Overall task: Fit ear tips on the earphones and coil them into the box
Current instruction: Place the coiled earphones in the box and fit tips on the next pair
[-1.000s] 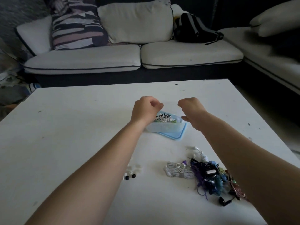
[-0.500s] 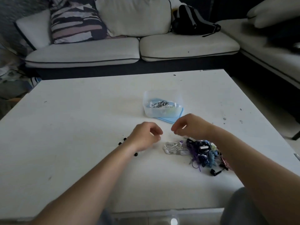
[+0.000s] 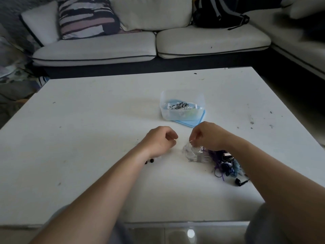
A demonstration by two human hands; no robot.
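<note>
A clear plastic box (image 3: pixel 182 114) stands on its blue lid (image 3: pixel 189 122) mid-table, with coiled black-and-white earphones (image 3: pixel 180 105) inside. Nearer me lies a tangle of purple, blue and black earphones (image 3: pixel 226 164). A blurred white pair (image 3: pixel 194 154) sits at its left side. My right hand (image 3: pixel 208 136) pinches the white pair's cord and holds it just above the table. My left hand (image 3: pixel 161 140) hovers beside it with fingers curled, holding nothing I can see. Small dark ear tips (image 3: pixel 149 161) lie by my left wrist.
The white table (image 3: pixel 88 138) has a near edge just below my forearms. A black earbud (image 3: pixel 240 182) lies apart at the tangle's near side. A white sofa (image 3: pixel 149 43) with a striped cushion (image 3: pixel 88 16) and a black bag (image 3: pixel 219 13) stands behind.
Both hands have drawn back from the box to the pile near me. My right hand has taken hold of the white earphones and lifted them slightly.
</note>
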